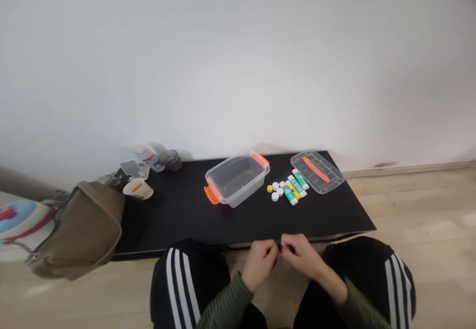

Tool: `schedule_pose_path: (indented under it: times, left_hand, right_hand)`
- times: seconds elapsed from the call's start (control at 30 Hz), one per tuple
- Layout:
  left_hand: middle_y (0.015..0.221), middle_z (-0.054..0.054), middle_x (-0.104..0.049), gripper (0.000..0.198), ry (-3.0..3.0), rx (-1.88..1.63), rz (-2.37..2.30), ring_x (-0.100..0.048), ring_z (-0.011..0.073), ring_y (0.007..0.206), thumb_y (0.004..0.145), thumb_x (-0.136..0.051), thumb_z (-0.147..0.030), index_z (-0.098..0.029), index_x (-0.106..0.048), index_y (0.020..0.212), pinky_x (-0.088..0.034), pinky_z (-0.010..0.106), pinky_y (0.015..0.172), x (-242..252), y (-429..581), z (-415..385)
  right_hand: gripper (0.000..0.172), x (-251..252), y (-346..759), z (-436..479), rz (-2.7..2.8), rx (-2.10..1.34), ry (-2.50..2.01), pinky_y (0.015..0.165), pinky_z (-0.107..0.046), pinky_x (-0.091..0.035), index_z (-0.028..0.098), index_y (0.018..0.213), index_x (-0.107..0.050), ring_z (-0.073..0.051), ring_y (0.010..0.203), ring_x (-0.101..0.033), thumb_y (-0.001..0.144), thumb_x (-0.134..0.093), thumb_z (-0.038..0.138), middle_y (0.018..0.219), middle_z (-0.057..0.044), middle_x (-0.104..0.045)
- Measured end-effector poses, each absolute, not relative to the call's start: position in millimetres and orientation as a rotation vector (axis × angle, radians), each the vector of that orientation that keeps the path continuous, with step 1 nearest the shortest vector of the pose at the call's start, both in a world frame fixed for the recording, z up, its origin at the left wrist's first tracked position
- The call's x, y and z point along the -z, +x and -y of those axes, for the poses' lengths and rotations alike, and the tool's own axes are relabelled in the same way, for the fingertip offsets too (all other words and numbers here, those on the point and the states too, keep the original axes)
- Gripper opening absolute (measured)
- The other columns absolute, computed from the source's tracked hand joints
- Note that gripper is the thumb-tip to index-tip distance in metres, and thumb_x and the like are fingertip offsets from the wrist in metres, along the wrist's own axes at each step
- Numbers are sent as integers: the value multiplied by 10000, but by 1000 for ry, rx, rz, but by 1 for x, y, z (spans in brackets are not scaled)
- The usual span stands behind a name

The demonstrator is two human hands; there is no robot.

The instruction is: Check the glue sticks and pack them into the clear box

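My left hand (261,260) and my right hand (298,255) are both closed, close together in front of the bench's near edge. Between their fingertips shows a tiny dark bit (279,246), too small to name. Beyond them on the black bench (174,225) lie several glue sticks, among them a green-and-white one (290,194) and a yellow one (293,190). Several white caps (275,196) and a yellow cap (269,189) are clustered just left of these. Further left stands a clear plastic box (241,190) with orange latches, its lid off.
The clear lid (323,183) with an orange handle rests at the bench's right end. To the left are a paper cup (138,191) of brownish liquid, a bottle (148,158), a dark glass (171,160) and a brown bag (82,230). A white wall (238,61) rises behind.
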State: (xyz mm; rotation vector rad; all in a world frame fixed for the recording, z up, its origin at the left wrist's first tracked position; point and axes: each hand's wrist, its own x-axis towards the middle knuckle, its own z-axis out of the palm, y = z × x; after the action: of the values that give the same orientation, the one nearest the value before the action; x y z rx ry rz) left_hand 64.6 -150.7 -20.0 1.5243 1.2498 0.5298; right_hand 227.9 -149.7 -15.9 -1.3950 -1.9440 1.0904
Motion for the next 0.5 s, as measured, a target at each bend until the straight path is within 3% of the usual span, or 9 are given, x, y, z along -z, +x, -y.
schedule_pose_path:
  times: [0.07,0.1,0.27,0.37,0.5]
  left_hand:
    - [495,-18,-369,450,1217,-633,-1359,-390,128,508,888,-316,-441,-216,-353,499,-343,256,530,31,74,183]
    - [535,-3,-399,484,1109,-660,-1419,-429,140,552,899,-281,-483,-218,-364,503,-385,266,565,37,79,198]
    - [672,29,-482,517,827,-648,-1655,-504,180,685,827,-362,-670,-227,-452,575,-472,317,696,43,89,224]
    - [611,18,-460,611,1020,-665,-1543,-466,174,621,763,-374,-799,-230,-441,553,-460,322,647,11,78,211]
    - [434,13,-308,706,1534,-910,-1263,-317,149,459,871,-82,-751,-226,-281,442,-308,329,526,-59,54,202]
  right_hand:
    - [405,28,215,175,1687,-1284,-1288,550,-227,-302,188,568,-478,-110,552,-436,920,-449,387,551,28,-482]
    - [449,36,208,187,1560,-1365,-1261,560,-234,-328,190,572,-485,-117,552,-452,937,-424,444,550,21,-493]
    - [551,50,180,220,1118,-1455,-1349,504,-250,-304,210,557,-403,-116,512,-373,847,-470,674,528,30,-394]
    - [574,33,189,223,1194,-1485,-1320,488,-256,-273,210,556,-403,-108,507,-299,845,-440,704,531,35,-322]
    - [566,1,236,232,1421,-1315,-1311,494,-264,-304,213,558,-470,-130,519,-356,833,-459,708,508,25,-337]
